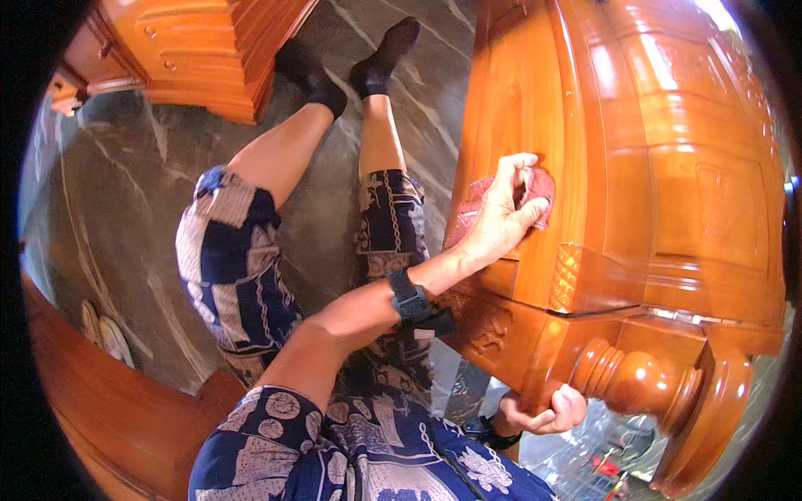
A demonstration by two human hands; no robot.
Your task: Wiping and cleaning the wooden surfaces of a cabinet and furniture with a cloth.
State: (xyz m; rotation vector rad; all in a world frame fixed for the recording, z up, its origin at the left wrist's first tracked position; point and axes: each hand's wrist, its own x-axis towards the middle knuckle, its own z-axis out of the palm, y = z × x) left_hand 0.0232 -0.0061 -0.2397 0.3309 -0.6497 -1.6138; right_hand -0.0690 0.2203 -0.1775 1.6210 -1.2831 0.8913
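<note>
My left hand [501,216] holds a reddish-pink cloth [540,188] between thumb and fingers, pressed to the flat top of a glossy orange-brown wooden furniture piece [564,125]. Part of the cloth lies crumpled beneath the hand and to its left. My right hand [545,410] is lower down, its fingers wrapped around a lower wooden corner [542,369] of the same piece, left of a rounded turned post [645,379]. Carved panels run along the right side. Dark bands circle both wrists.
Another wooden cabinet [188,50] stands at upper left. A reddish-brown wooden surface [125,401] curves along the lower left, near pale shoes [106,332]. My legs extend over the dark veined floor [313,200]. Red and thin items [608,470] lie on the floor at lower right.
</note>
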